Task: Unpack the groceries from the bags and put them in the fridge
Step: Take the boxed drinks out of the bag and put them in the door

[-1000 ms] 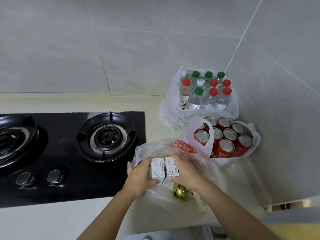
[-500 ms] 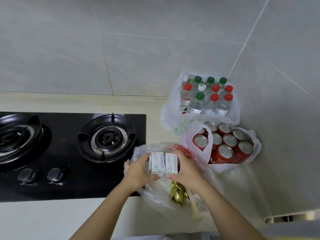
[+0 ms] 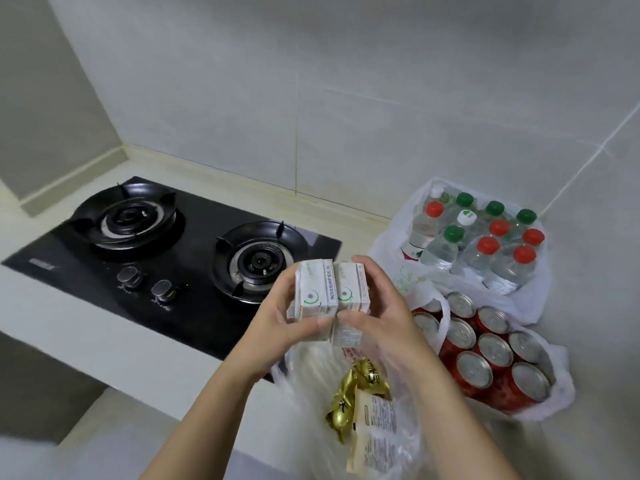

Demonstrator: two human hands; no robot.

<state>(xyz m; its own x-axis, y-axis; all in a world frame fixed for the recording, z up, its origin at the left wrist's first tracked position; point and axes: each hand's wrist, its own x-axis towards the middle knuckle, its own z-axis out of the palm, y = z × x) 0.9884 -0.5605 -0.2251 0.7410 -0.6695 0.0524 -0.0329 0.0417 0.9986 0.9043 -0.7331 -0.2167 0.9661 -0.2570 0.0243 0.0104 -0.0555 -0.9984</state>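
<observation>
Two small white cardboard cartons [image 3: 313,292] | left hand [image 3: 273,327], right hand [image 3: 384,317] grip one each | risk: unjoined pair slips apart, drops below hands

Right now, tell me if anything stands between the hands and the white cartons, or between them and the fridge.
Nothing does: left hand and right hand hold the white cartons directly, above the clear bag. The fridge is out of view, so that path is unknown.
</observation>
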